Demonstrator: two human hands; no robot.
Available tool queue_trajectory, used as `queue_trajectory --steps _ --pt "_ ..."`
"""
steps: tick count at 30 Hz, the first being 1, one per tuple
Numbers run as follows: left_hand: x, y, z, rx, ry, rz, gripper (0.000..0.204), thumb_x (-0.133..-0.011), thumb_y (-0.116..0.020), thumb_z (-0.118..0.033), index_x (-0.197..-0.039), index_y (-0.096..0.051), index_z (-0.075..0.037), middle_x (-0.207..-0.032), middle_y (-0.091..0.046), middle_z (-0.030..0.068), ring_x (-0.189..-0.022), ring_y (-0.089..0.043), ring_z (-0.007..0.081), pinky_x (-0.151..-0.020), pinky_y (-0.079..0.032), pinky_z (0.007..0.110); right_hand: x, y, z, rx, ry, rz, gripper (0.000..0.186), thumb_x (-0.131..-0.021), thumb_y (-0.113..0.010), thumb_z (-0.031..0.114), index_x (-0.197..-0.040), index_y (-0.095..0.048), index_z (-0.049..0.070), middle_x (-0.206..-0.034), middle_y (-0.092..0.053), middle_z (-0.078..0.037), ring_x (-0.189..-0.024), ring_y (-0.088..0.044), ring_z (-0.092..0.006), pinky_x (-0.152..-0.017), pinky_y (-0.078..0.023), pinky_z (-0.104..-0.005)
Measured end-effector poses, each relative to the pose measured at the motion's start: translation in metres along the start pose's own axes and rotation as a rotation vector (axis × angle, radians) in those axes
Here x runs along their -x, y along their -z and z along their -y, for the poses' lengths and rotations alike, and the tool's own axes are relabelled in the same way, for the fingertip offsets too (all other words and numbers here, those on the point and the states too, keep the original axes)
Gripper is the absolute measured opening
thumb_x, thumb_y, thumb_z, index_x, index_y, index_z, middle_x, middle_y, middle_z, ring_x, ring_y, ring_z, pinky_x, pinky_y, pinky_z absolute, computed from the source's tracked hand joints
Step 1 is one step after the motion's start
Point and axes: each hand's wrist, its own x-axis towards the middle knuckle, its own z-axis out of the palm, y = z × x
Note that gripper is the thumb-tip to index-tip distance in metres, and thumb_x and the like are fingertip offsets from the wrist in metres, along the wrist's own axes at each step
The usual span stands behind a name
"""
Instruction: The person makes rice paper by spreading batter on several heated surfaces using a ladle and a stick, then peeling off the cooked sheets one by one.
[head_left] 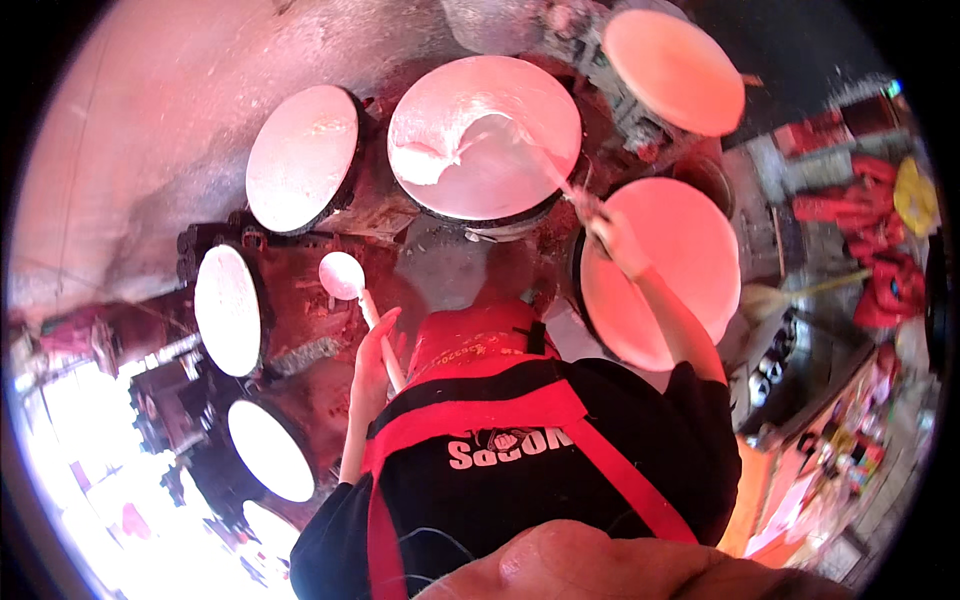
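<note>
A slim pale tool (553,172) is grasped by the right hand (615,240), with the fingers wrapped around its near end. Just under this grip and the forearm lies a broad round pan (690,235) with a pale surface, over which the arm is stretched. Ahead of the grip and to its left, the tip of the tool is rested on the central pan (480,190), where a whitish layer (425,165) is gathered toward the left side and a smoother, greyer patch is exposed. The length of the tool probably lets the layer be reached while the hand is held clear of the pan.

Left of the grip and nearer the body, a ladle (342,275) is found at the left hand (375,355); its handle runs alongside the palm, but whether it is grasped cannot be told. Its bowl is pointed away from the red apron (470,340), perhaps so that clothing is avoided.

Beyond the grip, another round pan (675,75) is set. Farther left, three more (303,160) are ranged in a curve, seemingly so that all can be served from one standing place. Well to the right, red bags (885,235) are heaped.
</note>
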Motion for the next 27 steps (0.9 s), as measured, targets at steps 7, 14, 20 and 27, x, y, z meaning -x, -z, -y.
queue_trajectory --steps 7,14,20,27 --pt "-0.032 0.039 -0.051 -0.289 -0.002 0.18 0.033 -0.085 -0.061 -0.019 -0.117 -0.058 -0.016 -0.118 -0.051 -0.0088 -0.106 -0.044 0.0035 -0.092 -0.034 0.024 0.076 -0.103 -0.011 0.106 -0.093 0.026 0.034 -0.092 -0.052 0.022 -0.125 -0.056 0.018 -0.063 -0.041 0.008 -0.05 -0.039 -0.0019 -0.041 -0.027 -0.02" --pt "-0.046 0.137 -0.069 -0.359 -0.091 0.145 0.034 -0.086 -0.059 -0.019 -0.118 -0.057 -0.01 -0.122 -0.052 -0.0038 -0.114 -0.042 0.0059 -0.096 -0.032 0.025 0.062 -0.244 -0.088 -1.018 0.045 -0.121 0.037 -0.094 -0.046 0.017 -0.131 -0.044 0.017 -0.061 -0.04 0.007 -0.049 -0.038 -0.002 -0.04 -0.03 -0.0178" --pt "0.032 0.172 -0.077 -0.116 -0.226 0.058 0.031 -0.085 -0.057 -0.013 -0.114 -0.054 -0.002 -0.103 -0.054 0.0002 -0.091 -0.048 0.0071 -0.083 -0.036 0.02 -0.218 -0.394 -0.086 -0.859 0.478 -0.216 0.029 -0.094 -0.047 0.024 -0.121 -0.051 0.014 -0.062 -0.049 0.001 -0.045 -0.047 -0.0103 -0.039 -0.036 -0.026" --pt "0.04 0.234 -0.066 -0.146 -0.141 -0.048 0.034 -0.085 -0.057 -0.015 -0.117 -0.052 -0.004 -0.102 -0.051 0.0001 -0.094 -0.047 0.0084 -0.087 -0.035 0.024 -0.276 -0.441 -0.111 -0.516 0.33 -0.788 0.034 -0.096 -0.042 0.022 -0.127 -0.046 0.013 -0.072 -0.055 -0.009 -0.059 -0.053 -0.022 -0.056 -0.043 -0.0354"
